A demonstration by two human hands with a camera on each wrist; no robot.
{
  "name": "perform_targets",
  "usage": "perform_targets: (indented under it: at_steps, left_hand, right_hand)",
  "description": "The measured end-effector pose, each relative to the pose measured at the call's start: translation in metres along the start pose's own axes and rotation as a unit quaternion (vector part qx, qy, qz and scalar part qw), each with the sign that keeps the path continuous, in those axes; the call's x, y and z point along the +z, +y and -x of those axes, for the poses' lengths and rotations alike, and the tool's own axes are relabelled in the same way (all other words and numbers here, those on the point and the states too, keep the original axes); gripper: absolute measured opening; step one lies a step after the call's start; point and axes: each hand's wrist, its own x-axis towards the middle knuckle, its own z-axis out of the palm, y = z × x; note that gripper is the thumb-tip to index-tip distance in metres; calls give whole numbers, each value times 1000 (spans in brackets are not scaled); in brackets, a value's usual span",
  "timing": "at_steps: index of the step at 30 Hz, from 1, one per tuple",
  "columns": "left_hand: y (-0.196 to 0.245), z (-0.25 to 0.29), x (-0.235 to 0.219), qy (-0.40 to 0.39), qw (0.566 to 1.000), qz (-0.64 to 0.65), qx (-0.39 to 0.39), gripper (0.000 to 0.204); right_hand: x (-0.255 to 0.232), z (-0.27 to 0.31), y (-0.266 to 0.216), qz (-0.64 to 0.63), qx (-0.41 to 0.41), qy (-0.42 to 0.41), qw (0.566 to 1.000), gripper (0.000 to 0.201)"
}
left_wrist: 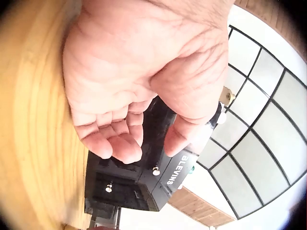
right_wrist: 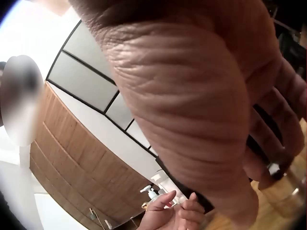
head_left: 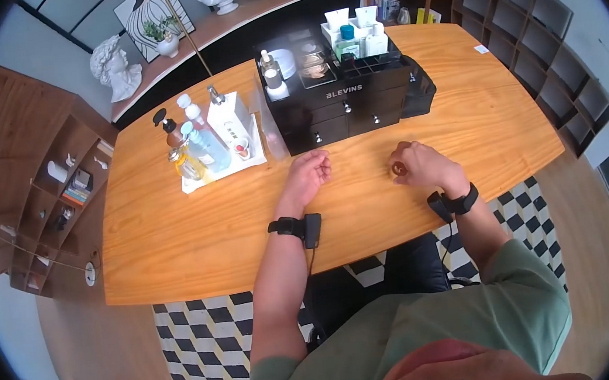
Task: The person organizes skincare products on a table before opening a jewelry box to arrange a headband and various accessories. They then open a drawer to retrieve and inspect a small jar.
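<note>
My left hand [head_left: 308, 179] rests on the wooden table [head_left: 190, 232], palm turned up and fingers loosely curled, with nothing in it; the left wrist view shows the same bare palm [left_wrist: 139, 72]. To the right, my right hand [head_left: 423, 165] grips a small brown, round, shiny object [head_left: 398, 169] near its thumb and fingers. In the right wrist view that hand [right_wrist: 192, 100] covers most of the object, so its shape is unclear. Beyond both hands stands a black drawer box [head_left: 345, 115] lettered BLEVINS, which neither hand touches.
A white tray [head_left: 232, 169] with several bottles stands left of the box. On the box are jars, bottles and a white holder [head_left: 333, 32] with tubes. A black side bin [head_left: 419, 96] adjoins its right side. A small white card [head_left: 481, 49] lies at the far right.
</note>
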Motion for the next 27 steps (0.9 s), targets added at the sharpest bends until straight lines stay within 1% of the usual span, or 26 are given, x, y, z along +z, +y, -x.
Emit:
perform_targets:
  at_steps: [3,5,7,8,10,12,14,16,18,19,21,22,24,25,27]
  left_hand:
    - [0,1,-3,-24,1000,13,6,12]
    - [1,2,-2,-20,1000,11,4,11]
    - [3,3,2,-17,1000,11,8,11]
    - [3,4,4,-9,1000,-7,8,11]
    - [3,4,7,0,1000,-25,8,12]
    - [2,5,6,0,1000,-25,10,12]
    - [3,7,6,-3,1000,-24,7,12]
    - [4,8,6,-5,1000,-22,4,13]
    - [4,8,7,-17,1000,14,15,12]
    - [4,8,6,-15,1000,14,15,12]
    - [3,7,2,-14,1000,6,17,14]
    - [4,7,2,-13,1000,5,19,14]
    - [4,7,3,-13,1000,-1,18,15]
    - [4,6,4,-13,1000,-1,21,15]
    - [5,6,8,-8,1000,-14,12,16]
  right_hand:
    - [10,5,8,-4,-5,35,999,19]
    - [11,5,9,-5,-4,54,999,18]
    - [-4,2,0,-6,-30,15,999,15]
    - [-15,-3,-8,-5,-32,18,999,15]
    - [-47,-17,-32,-90,-84,117,985,15]
    - [-87,-33,-59,-74,-150,221,961,14]
    - [-117,-52,-80,-83,-174,250,949,27]
    - [-131,-88,-91,-32,-230,284,930,24]
    - [-138,-128,-99,-14,-178,233,956,20]
    - [-136,-150,-97,-15,-179,233,956,20]
    - [-122,-191,-89,39,-175,179,967,18]
    - [-115,-205,-86,38,-177,179,967,18]
    - [-100,-234,-79,89,-146,142,975,18]
    - [-85,-260,-66,135,-133,114,975,18]
    - [-79,-267,-61,158,-147,107,971,20]
